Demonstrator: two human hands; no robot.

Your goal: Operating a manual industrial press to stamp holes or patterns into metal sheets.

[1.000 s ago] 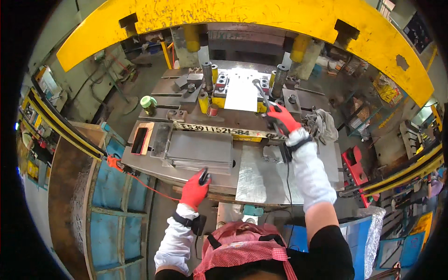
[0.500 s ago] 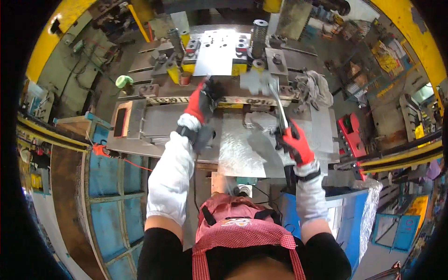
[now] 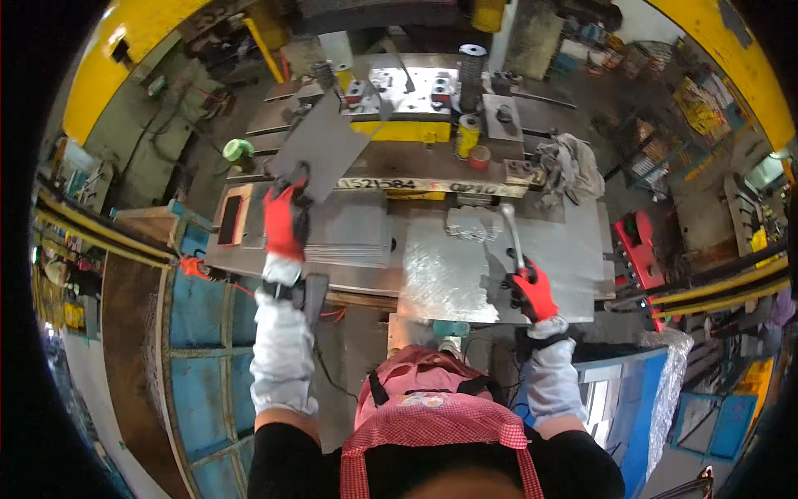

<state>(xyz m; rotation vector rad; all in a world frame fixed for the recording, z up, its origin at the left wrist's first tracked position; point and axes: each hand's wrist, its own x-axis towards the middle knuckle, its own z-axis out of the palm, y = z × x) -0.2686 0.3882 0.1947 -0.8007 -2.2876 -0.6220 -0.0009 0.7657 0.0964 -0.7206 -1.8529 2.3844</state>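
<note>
1. Nearest you, your right hand point(image 3: 534, 293), in a red and black glove, has its fingers wrapped around the handle of a metal tool point(image 3: 514, 237).
2. The tool's long axis runs away from you, leaning slightly left; its rounded head is the far end, above the bright metal plate point(image 3: 445, 270).
3. Left of that plate lies a stack of grey sheets point(image 3: 349, 237), layered edges facing you.
4. Your left hand point(image 3: 285, 220), gloved alike, is pinching the near end of a single grey sheet point(image 3: 324, 145); you have it left of centre, beyond the stack's left part.
5. That sheet's long axis slants from your glove away and to the right, its far end toward the die point(image 3: 407, 91). Whether it touches anything beneath, I cannot tell.
6. Just beside its left corner stands a green-topped bottle point(image 3: 238, 151).
7. Farthest, the die's bright top sits behind a yellow block point(image 3: 403, 131).
</note>
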